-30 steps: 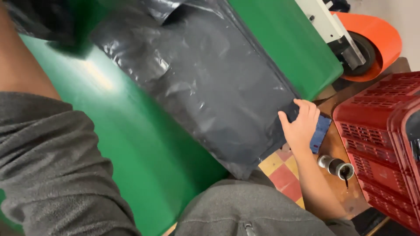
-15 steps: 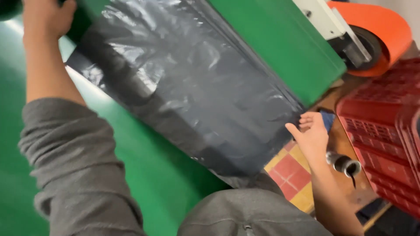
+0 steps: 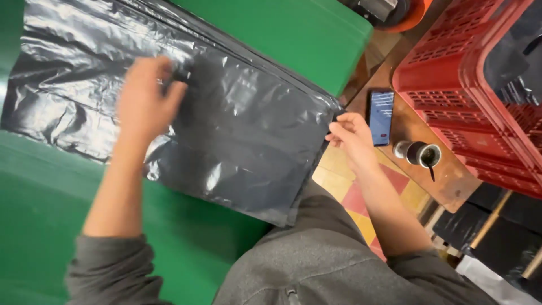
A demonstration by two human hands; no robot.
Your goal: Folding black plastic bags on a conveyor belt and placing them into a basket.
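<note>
A large, glossy black plastic bag (image 3: 237, 130) lies flat and crinkled across a bright green table surface (image 3: 51, 226), stretching from the upper left of the frame down to the middle, where its lower corner hangs just past the green edge. The left hand (image 3: 144, 101) sits in the upper left part of the frame, resting on top of the bag with fingers curled and pinching a small fold of the plastic near its upper middle. The right hand (image 3: 351, 135), right of centre, holds the bag's right-hand edge between thumb and fingertips, closed lightly on the plastic where it meets the table's edge. Both forearms come out of grey sleeves (image 3: 113, 271) at the bottom of the frame. Just beside the right hand, on a brown wooden side surface (image 3: 451, 186), lies a dark smartphone (image 3: 381, 117) with its screen lit, and near it, lower right, stands a small dark cup (image 3: 420, 153) with a stick in it. A red perforated plastic crate (image 3: 451, 68) fills the upper right corner. Below the right forearm shows a floor of yellow and red tiles (image 3: 350, 192).
</note>
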